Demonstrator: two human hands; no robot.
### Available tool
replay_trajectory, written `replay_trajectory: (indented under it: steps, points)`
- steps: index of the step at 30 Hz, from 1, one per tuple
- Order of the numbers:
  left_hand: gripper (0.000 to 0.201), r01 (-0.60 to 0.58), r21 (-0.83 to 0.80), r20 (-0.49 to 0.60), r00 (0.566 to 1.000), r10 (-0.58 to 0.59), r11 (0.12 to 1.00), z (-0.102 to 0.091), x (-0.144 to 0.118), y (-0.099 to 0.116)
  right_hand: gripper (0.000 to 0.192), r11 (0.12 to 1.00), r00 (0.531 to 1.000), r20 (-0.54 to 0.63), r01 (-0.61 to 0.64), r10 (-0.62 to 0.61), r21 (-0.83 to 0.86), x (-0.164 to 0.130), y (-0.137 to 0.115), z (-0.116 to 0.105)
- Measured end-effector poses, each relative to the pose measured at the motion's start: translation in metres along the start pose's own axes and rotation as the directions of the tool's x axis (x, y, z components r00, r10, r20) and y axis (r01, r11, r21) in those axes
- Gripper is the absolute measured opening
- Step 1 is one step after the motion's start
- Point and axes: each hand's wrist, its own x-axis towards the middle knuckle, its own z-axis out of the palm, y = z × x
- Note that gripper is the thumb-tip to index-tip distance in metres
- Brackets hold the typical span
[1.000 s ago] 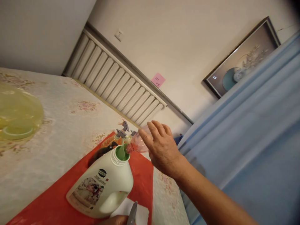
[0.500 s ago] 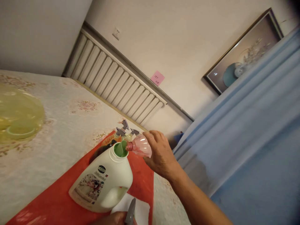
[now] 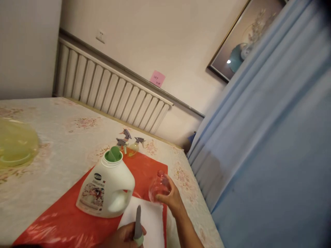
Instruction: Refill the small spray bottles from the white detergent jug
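Note:
My right hand (image 3: 172,196) is wrapped round a clear pink bottle (image 3: 158,187), upright with its neck uncovered, over the right side of the red sheet. In my left hand (image 3: 126,236), low in front, is a grey spray head (image 3: 138,220) with a pale green collar. Left of the pink bottle and apart from it, a white detergent jug (image 3: 119,184) stands uncapped on the red sheet (image 3: 59,218), its green pouring spout (image 3: 113,154) showing in the mouth. Under my left hand lies a white paper sheet (image 3: 147,215).
Behind the jug stand several small spray bottles (image 3: 133,148) with grey heads. A translucent yellow basin (image 3: 18,141) sits at the left on the flowered tablecloth (image 3: 59,137). A radiator (image 3: 108,82) runs along the wall, and a blue curtain (image 3: 258,137) hangs at the right.
My right hand has lowered the pink bottle away from the jug's mouth and turned it from tilted to upright. My left hand still holds the spray head. The view has shifted.

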Motion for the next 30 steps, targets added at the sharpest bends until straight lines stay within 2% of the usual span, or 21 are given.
replay_trajectory:
  steps: [2,5,8,11,13,15,18,24,30]
  points:
    - [0.054,-0.042,0.022,-0.037,0.998,0.043,0.999,0.008,-0.008,0.013,0.084,0.995,0.999,-0.043,-0.025,0.029,0.096,-0.017,0.027,-0.002]
    - [0.048,-0.116,0.078,-0.090,0.988,0.123,0.990,0.020,-0.023,0.045,0.081,0.978,0.993,-0.113,-0.019,0.044,0.208,-0.042,0.058,0.003]
    - [0.039,-0.173,0.208,-0.182,0.960,0.212,0.963,0.034,-0.036,0.081,0.078,0.981,0.986,-0.159,-0.024,0.055,0.190,-0.063,0.074,0.015]
    - [0.039,-0.241,0.313,-0.297,0.894,0.336,0.919,0.051,-0.045,0.113,0.077,0.988,0.984,-0.174,-0.014,0.041,0.154,-0.079,0.076,0.027]
    - [0.044,-0.295,0.349,-0.375,0.826,0.421,0.889,0.064,-0.048,0.129,0.075,0.990,0.985,-0.173,0.014,0.010,0.138,-0.086,0.074,0.033]
    - [0.050,-0.332,0.401,-0.404,0.772,0.491,0.853,0.075,-0.049,0.140,0.074,0.993,0.984,-0.181,0.030,-0.008,0.118,-0.091,0.073,0.038]
    - [0.050,-0.341,0.467,-0.390,0.749,0.536,0.816,0.086,-0.045,0.149,0.072,0.995,0.982,-0.187,0.043,-0.026,0.087,-0.094,0.075,0.043]
    - [0.042,-0.350,0.499,-0.318,0.777,0.543,0.793,0.086,-0.022,0.143,0.074,0.996,0.981,-0.187,0.061,-0.047,0.070,-0.097,0.084,0.045]
    - [0.038,-0.303,0.535,-0.288,0.812,0.507,0.789,0.082,-0.001,0.131,0.082,0.999,0.985,-0.175,0.007,-0.001,0.031,-0.096,0.093,0.044]
